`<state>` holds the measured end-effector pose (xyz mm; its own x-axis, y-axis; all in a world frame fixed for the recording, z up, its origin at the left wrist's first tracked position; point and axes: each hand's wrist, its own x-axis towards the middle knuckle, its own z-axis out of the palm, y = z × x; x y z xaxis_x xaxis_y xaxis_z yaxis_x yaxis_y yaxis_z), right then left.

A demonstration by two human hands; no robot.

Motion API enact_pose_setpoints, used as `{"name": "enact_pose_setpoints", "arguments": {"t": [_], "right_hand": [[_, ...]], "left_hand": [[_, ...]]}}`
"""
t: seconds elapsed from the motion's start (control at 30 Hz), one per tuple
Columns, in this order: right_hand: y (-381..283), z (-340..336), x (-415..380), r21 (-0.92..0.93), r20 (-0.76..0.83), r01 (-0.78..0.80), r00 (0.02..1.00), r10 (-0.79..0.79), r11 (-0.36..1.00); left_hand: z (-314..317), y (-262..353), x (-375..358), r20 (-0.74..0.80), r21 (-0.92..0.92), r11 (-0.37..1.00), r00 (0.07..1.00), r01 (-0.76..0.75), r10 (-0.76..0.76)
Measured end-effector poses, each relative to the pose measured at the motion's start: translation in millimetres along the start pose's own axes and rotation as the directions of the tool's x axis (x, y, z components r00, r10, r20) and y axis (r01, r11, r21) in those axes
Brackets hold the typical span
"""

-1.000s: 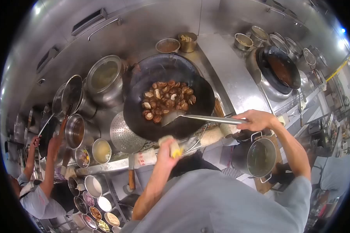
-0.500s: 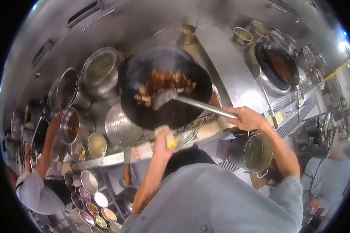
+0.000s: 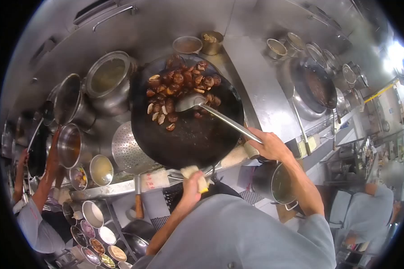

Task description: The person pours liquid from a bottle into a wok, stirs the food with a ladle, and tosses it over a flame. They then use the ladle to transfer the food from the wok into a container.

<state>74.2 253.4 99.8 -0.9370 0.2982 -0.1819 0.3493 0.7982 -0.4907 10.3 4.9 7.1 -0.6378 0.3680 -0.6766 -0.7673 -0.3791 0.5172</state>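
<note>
A big black wok (image 3: 197,139) holds brown mushroom pieces (image 3: 179,87) piled toward its far side. My left hand (image 3: 192,188) grips the wok's near handle through a folded yellow-white cloth (image 3: 197,175). My right hand (image 3: 267,144) is closed around the long steel handle of a ladle (image 3: 191,102), whose bowl rests among the mushrooms near the wok's middle.
Steel pots (image 3: 107,77) and a perforated skimmer (image 3: 129,151) stand left of the wok. Small seasoning bowls (image 3: 101,233) sit at lower left. A second wok (image 3: 316,87) is at right, a pot (image 3: 274,184) below my right arm. Another person's arm (image 3: 45,179) works at the left; one more person (image 3: 368,210) stands at right.
The wok has tipped up and the mushrooms have slid to its far side. The ladle bowl moved forward into them. My view has drifted slightly.
</note>
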Motion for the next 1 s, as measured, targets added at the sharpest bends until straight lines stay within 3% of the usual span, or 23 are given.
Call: {"name": "enact_pose_setpoints", "arguments": {"t": [0.07, 0.13, 0.2, 0.27, 0.37, 0.43, 0.47, 0.5, 0.57, 0.6, 0.63, 0.67, 0.7, 0.77, 0.8, 0.83, 0.9, 0.93, 1.0], "right_hand": [[-10.6, -21.5, -26.5, 0.006, 0.054, -0.089, 0.995, 0.088, 0.996], [-28.5, -39.8, -43.9, -0.062, 0.077, -0.165, 0.983, 0.169, 0.984], [-31.5, -40.8, -54.4, -0.143, 0.060, -0.205, 0.975, 0.215, 0.968], [-34.6, -26.2, -56.8, -0.262, 0.032, -0.223, 0.970, 0.239, 0.939], [-31.0, 15.9, -28.4, -0.246, -0.031, -0.300, 0.953, 0.302, 0.922], [-11.3, 51.3, -6.2, -0.053, -0.110, -0.231, 0.968, 0.224, 0.971], [-12.9, 65.7, 1.1, 0.015, -0.243, -0.161, 0.957, 0.160, 0.987], [-14.4, 81.8, 13.3, 0.012, -0.241, -0.156, 0.958, 0.155, 0.988], [-3.9, 116.4, 39.1, -0.005, -0.570, -0.030, 0.822, 0.022, 1.000], [-19.4, 116.5, 48.6, -0.005, -0.565, -0.017, 0.825, 0.011, 1.000], [-34.3, 113.8, 59.7, 0.323, -0.382, -0.132, 0.888, 0.256, 0.937], [-46.1, 111.9, 68.4, 0.583, -0.116, -0.285, 0.898, 0.425, 0.761], [-49.1, 116.0, 74.6, 0.583, -0.112, -0.274, 0.905, 0.410, 0.765], [-57.8, 117.6, 82.8, 0.793, 0.160, -0.337, 0.919, 0.359, 0.508], [-58.2, 111.1, 80.8, 0.801, 0.222, -0.365, 0.918, 0.330, 0.475], [-58.7, 103.6, 82.3, 0.797, 0.226, -0.361, 0.922, 0.315, 0.484], [-48.7, 95.3, 88.2, 0.721, 0.133, -0.289, 0.950, 0.283, 0.630], [-45.9, 89.9, 96.6, 0.666, 0.048, -0.249, 0.955, 0.292, 0.703], [-50.6, 74.4, 124.7, 0.430, -0.168, -0.076, 0.972, 0.162, 0.900]], "left_hand": [[5.8, 24.7, 21.8, 0.088, -0.129, 0.991, 0.996, 0.038, -0.027], [16.5, 48.2, 47.0, 0.059, -0.109, 0.993, 0.997, 0.053, -0.047], [24.7, 61.6, 62.5, 0.152, -0.138, 0.988, 0.987, 0.067, -0.046], [28.2, 69.5, 70.0, 0.173, -0.146, 0.988, 0.984, 0.055, -0.029], [31.4, 75.0, 70.3, 0.175, -0.116, 0.990, 0.983, 0.081, -0.060], [38.6, 88.9, 63.7, 0.124, -0.089, 0.993, 0.990, 0.081, -0.069], [38.4, 92.5, 64.8, 0.126, -0.090, 0.993, 0.990, 0.076, -0.064], [36.8, 92.3, 67.1, 0.153, -0.081, 0.994, 0.986, 0.077, -0.064], [36.3, 92.3, 68.3, 0.173, -0.086, 0.994, 0.983, 0.070, -0.054], [32.0, 87.9, 75.2, 0.183, -0.080, 0.994, 0.981, 0.073, -0.057], [28.6, 85.6, 81.4, 0.195, -0.074, 0.995, 0.979, 0.072, -0.056], [26.8, 86.7, 80.8, 0.199, 0.040, 0.998, 0.978, 0.055, -0.062], [25.2, 89.4, 78.1, 0.192, 0.033, 0.999, 0.980, 0.042, -0.047], [22.0, 92.9, 71.5, 0.087, 0.222, 0.949, 0.965, 0.223, -0.247], [20.8, 94.0, 67.8, 0.145, 0.169, 0.948, 0.945, 0.269, -0.294], [21.5, 96.0, 66.9, 0.142, 0.156, 0.953, 0.949, 0.259, -0.281], [19.4, 96.6, 65.0, 0.190, 0.064, 0.944, 0.925, 0.324, -0.330], [20.0, 96.5, 62.8, 0.179, 0.048, 0.949, 0.932, 0.311, -0.314], [28.0, 99.6, 61.1, 0.121, 0.025, 0.966, 0.958, 0.259, -0.260]]}}
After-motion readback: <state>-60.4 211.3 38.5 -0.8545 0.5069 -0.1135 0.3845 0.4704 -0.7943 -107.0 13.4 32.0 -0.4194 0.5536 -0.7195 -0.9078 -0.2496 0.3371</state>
